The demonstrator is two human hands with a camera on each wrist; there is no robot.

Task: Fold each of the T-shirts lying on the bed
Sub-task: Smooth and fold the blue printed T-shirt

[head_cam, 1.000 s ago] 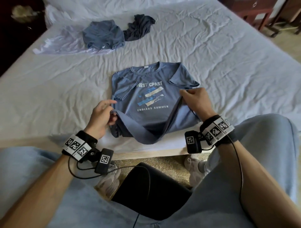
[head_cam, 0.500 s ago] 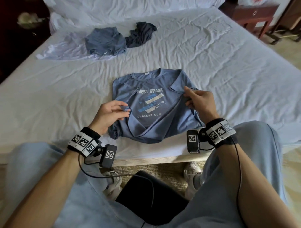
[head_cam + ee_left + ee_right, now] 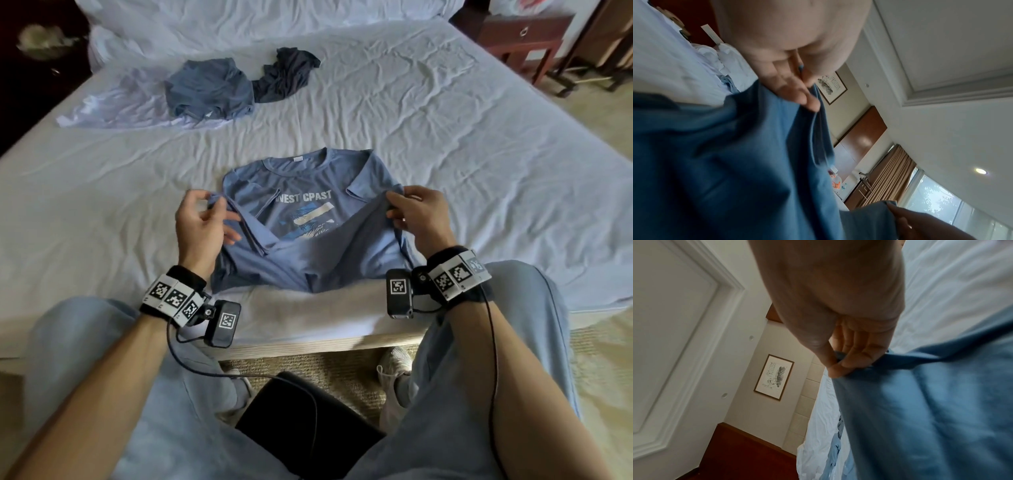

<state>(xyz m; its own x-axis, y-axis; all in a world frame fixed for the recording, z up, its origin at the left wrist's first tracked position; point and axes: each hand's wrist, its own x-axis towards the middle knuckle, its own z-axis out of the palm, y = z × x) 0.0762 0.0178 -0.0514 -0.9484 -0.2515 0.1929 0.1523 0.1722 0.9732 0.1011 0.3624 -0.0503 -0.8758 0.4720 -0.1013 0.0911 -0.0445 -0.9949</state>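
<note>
A blue T-shirt (image 3: 308,185) with a "WEST COAST" print lies face up near the bed's front edge, both sleeves folded inward. Its bottom hem is raised over the print. My left hand (image 3: 202,222) pinches the hem's left corner, and in the left wrist view the left hand (image 3: 797,78) nips the blue T-shirt (image 3: 735,162) between thumb and fingers. My right hand (image 3: 414,216) pinches the hem's right corner; the right wrist view shows the right hand (image 3: 840,360) gripping a bunched edge of the blue T-shirt (image 3: 931,410).
At the far left of the white bed (image 3: 445,120) lie a crumpled blue shirt (image 3: 209,89), a dark shirt (image 3: 287,73) and a white garment (image 3: 113,106). A wooden nightstand (image 3: 524,37) stands at the back right. My knees and a black bag (image 3: 301,418) are below the bed edge.
Both hands have carried the shirt's bottom hem up and away from me, from beside the lower print to the level of the lettering. The fold now covers the lower half.
</note>
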